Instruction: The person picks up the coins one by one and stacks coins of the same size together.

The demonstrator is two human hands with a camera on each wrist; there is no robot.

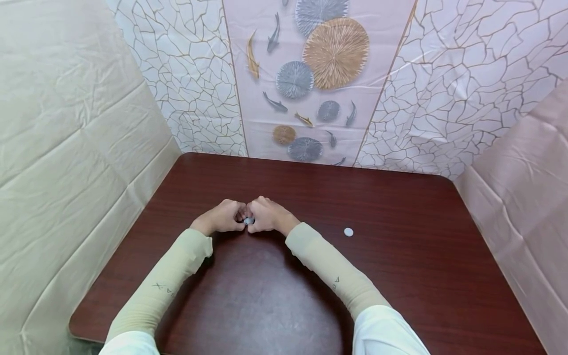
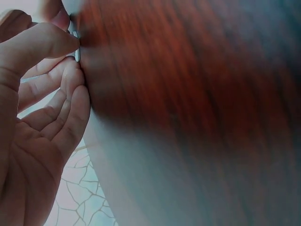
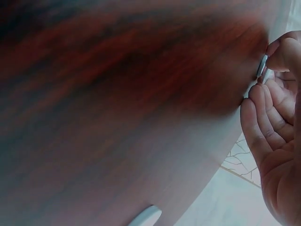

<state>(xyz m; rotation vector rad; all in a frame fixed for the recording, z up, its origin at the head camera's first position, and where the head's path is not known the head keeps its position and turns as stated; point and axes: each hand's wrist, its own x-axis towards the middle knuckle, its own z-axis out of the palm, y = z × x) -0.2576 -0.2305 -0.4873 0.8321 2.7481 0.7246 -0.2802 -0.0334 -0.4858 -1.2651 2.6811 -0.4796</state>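
My two hands meet over the table left of its middle, with a small pale grey disc (image 1: 248, 221) low between them. From the left, the left hand (image 1: 228, 216) pinches it at its edge; in the left wrist view its thumb (image 2: 56, 42) lies against the disc (image 2: 77, 51). The right hand (image 1: 268, 215) pinches it from the other side, and the right wrist view shows the disc (image 3: 262, 66) at the tip of that thumb. Both hands' remaining fingers are bent, their tips right at the tabletop. Fingers cover part of the disc.
A second flat white disc (image 1: 348, 231) lies on the dark red-brown table (image 1: 399, 276) to the right of the right hand. Beige cloth (image 1: 75, 172) hangs along the left side, and patterned cloth (image 1: 195, 74) rises behind the table's back edge.
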